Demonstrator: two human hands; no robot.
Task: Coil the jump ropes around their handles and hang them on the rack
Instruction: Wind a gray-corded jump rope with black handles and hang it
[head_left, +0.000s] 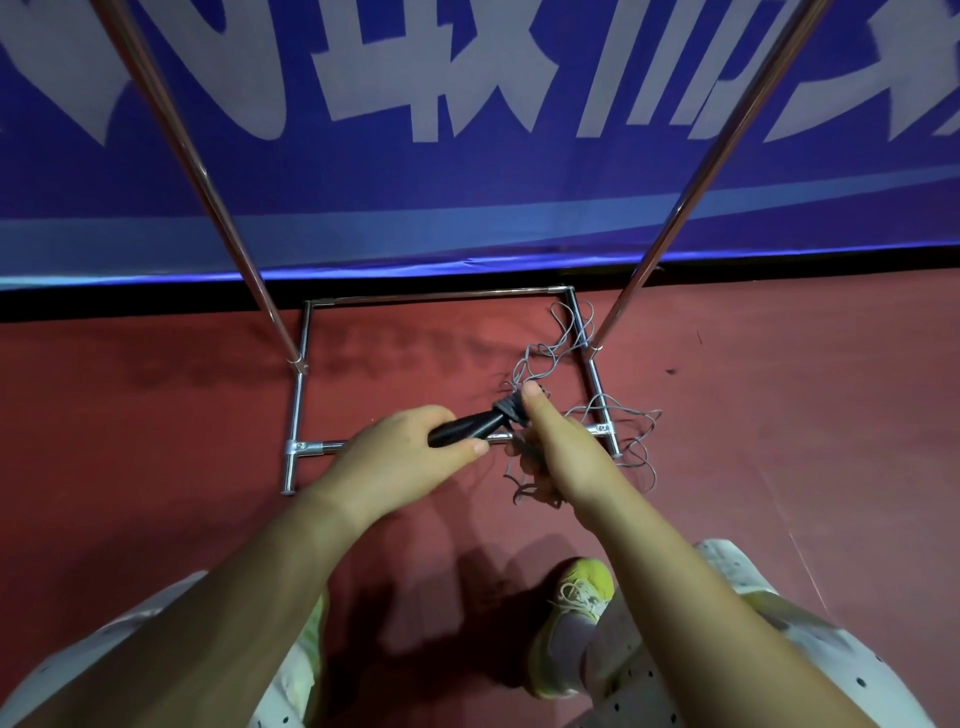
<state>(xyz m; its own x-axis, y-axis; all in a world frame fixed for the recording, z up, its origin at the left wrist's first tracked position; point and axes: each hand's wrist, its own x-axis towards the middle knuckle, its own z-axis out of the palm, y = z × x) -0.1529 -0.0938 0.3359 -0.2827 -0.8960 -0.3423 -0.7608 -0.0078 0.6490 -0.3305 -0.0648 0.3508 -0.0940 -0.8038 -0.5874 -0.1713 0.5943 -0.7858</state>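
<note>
Left hand (400, 457) grips black handles (465, 428) at butt end. Right hand (545, 441) pinches grey rope (582, 364) just past handle tip, thumb pressing small wound bundle there; more cord bunched under its palm. Rest of rope trails loose beyond grip, over chrome rack (298, 410) base and red floor (156, 415). Advice: keep tension with right hand, lay turns side by side toward left grip, shake out tangle before each wrap. Nothing hung yet.
</note>
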